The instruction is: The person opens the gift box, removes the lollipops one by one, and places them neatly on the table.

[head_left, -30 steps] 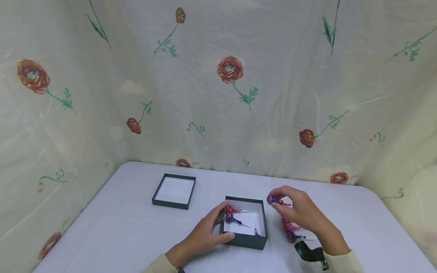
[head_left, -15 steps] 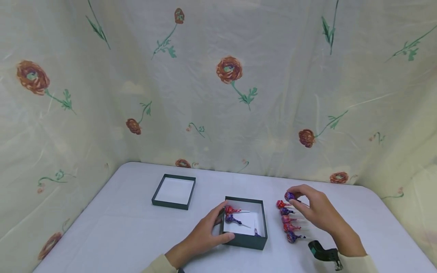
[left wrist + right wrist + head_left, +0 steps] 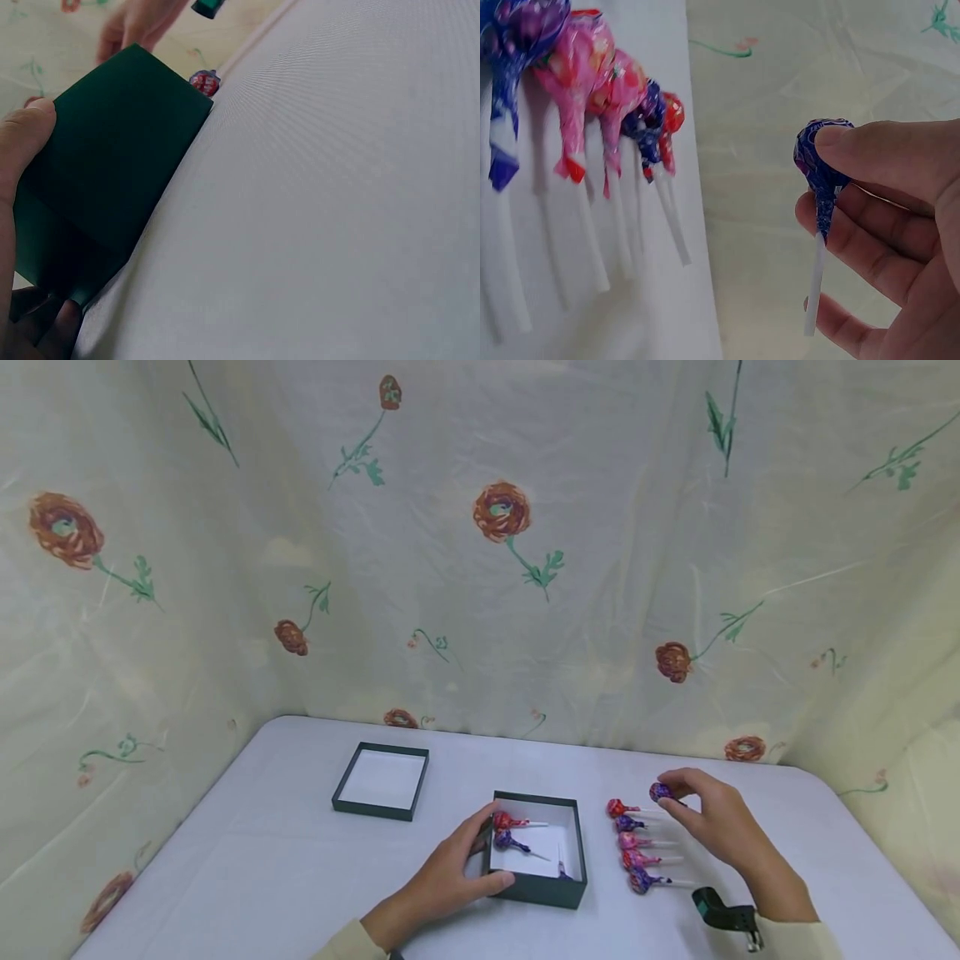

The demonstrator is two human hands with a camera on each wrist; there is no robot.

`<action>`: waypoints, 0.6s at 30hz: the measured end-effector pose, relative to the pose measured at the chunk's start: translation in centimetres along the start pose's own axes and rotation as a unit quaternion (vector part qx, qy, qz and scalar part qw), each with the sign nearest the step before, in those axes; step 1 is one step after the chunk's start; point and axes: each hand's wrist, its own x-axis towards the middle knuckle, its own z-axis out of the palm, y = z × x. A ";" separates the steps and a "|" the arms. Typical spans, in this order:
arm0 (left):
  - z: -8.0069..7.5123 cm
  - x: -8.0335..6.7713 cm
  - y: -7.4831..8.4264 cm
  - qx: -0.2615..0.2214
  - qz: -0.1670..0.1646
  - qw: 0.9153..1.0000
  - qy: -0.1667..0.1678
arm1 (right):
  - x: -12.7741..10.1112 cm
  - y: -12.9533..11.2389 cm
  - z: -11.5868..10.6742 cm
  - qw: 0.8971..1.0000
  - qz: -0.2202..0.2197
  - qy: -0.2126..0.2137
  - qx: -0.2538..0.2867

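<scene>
Meanwhile the right hand (image 3: 716,818) pinches a purple lollipop (image 3: 661,792) just above the row of lollipops (image 3: 633,843), while the left hand (image 3: 450,877) grips the dark green box (image 3: 538,887) on the table (image 3: 262,877).

My left hand (image 3: 450,881) lies low, fingers curled and thumb pressed flat. My right hand (image 3: 712,822) is held up, thumb and fingers (image 3: 870,154) pinched together, wrist bent a little.
</scene>
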 end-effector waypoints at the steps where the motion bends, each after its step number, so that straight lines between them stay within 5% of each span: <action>1: 0.0 0.0 0.0 0.000 0.001 1.000 0.000 | 0.0 0.2 0.0 1.000 0.004 -0.001 0.001; 18: 0.1 0.1 -0.1 0.002 -0.003 1.000 -0.002 | -0.7 2.6 0.0 0.997 0.059 -0.051 -0.004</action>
